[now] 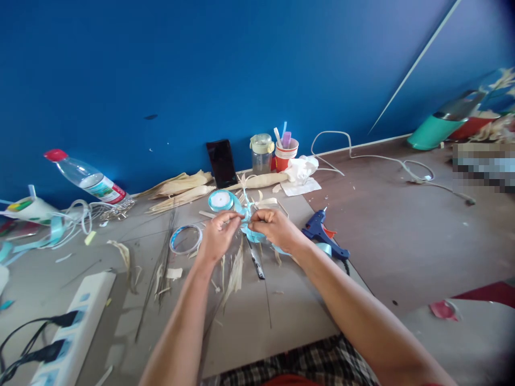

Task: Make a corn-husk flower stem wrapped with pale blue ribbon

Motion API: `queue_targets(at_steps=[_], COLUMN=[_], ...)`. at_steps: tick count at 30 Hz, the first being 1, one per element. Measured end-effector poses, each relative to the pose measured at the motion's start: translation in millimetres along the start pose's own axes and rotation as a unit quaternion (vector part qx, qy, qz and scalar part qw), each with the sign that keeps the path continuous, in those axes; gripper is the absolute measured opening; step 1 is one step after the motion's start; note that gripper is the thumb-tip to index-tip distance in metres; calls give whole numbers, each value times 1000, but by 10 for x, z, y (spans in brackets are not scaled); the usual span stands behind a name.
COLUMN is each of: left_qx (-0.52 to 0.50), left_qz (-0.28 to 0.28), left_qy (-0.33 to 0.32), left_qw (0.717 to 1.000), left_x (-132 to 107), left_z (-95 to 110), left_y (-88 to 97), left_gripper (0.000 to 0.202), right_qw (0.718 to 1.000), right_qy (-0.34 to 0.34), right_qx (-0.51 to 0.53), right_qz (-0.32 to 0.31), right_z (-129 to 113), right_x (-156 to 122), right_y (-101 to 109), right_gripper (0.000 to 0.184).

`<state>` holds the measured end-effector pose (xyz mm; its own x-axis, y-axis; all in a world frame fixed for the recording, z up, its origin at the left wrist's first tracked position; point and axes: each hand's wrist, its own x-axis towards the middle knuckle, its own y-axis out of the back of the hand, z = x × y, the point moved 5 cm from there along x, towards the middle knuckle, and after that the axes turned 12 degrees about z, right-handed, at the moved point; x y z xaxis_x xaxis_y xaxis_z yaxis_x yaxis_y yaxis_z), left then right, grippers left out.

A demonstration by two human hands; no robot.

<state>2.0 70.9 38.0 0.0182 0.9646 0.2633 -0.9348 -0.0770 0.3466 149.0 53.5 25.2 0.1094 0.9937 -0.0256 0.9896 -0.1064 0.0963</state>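
Note:
Both of my hands meet over the middle of the table, fingers pinched around light-blue ribbon (248,208). My left hand (220,235) grips the ribbon from the left, and my right hand (272,228) pinches it from the right. A pale husk flower (243,183) stands up just behind the fingertips. Beside my left hand lies a roll of blue ribbon (221,200), with a roll of clear tape (185,239) nearer to me. Below the hands rests a craft knife (256,261). To the right of my right hand is a blue glue gun (322,234).
Dried corn husks (181,187) lie along the wall near a dark phone (221,163), a lidded jar (261,151) and a paper cup (286,154). A tilted plastic bottle (90,179) is at left. A power strip (76,329) with plugs sits front left; thin wires (161,262) lie nearby.

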Motion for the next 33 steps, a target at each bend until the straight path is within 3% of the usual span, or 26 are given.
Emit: queue_targets(at_steps=[3,8,15,19,24,28,33], left_qx=[11,-7,13,-2,59,89,79], left_qz=[-73,-95,-101,-114,-127,-121,-88], left_qy=[44,64,-61,-104,-155,-174,-144], left_qw=[996,993,993,988,978,973,983], left_x=[-12,-21,-30,-22,-22,-34,-15], left_z=[-88,-88,143,132,104,124,142], left_y=[-61,-50,-52,-47,-22,-17,10], left_gripper=[19,18,10,13,14,16,15], right_qw=[1000,998,982,965,944,937,959], right_qy=[-7,-54,-125,-186,-231,-241,-191], right_qx=[2,32,130,174,222,236,208], right_qz=[-4,-9,-48,-66,-77,-91,-36], right_z=[-25,-56,56,94,72,83,120], right_x=[-12,-29,-7,-26,-45,-45,-12], right_y=[24,52,-14,-60,-119,-147,-104], right_gripper=[12,10,10,14,20,22,21])
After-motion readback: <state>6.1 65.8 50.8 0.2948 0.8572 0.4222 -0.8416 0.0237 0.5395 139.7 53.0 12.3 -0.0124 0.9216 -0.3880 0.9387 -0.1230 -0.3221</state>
